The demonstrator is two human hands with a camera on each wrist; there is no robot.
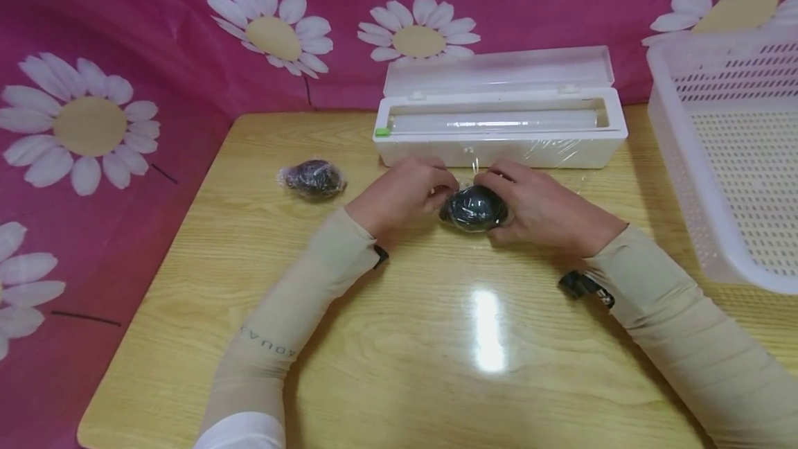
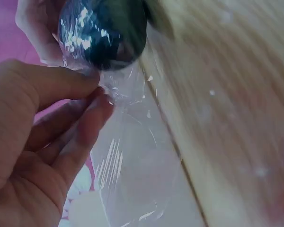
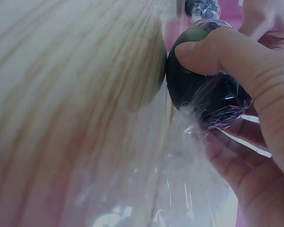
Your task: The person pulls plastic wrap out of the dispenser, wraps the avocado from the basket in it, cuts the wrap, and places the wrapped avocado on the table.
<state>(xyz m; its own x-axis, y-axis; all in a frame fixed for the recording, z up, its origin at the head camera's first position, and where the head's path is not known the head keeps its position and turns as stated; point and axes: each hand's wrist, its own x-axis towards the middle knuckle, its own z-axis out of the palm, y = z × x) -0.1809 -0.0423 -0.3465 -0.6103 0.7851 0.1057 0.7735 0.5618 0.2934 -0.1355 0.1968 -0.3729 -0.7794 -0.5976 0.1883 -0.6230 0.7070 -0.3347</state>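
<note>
A dark, egg-shaped fruit that looks like an avocado [image 1: 474, 210] sits between both hands, covered in shiny cling film. My right hand [image 1: 530, 203] grips its right end, the thumb [image 3: 199, 56] lying across its dark green skin in the right wrist view. At the other end, my left hand [image 1: 408, 192] pinches the gathered film [image 2: 125, 87] between thumb and fingertips. Loose clear film [image 3: 189, 156] trails beside the fruit toward the white box. A second film-wrapped dark fruit [image 1: 314, 179] lies on the table, left of my left hand.
Behind the hands stands a long white cling film box [image 1: 499, 151], lid [image 1: 499, 71] raised, with a film roll [image 1: 499, 120] inside and a green piece [image 1: 382, 132] at its left corner. A white plastic basket [image 1: 692, 179] occupies the right side. Flowered pink cloth [image 1: 168, 12] hangs behind the wooden table [image 1: 386, 359].
</note>
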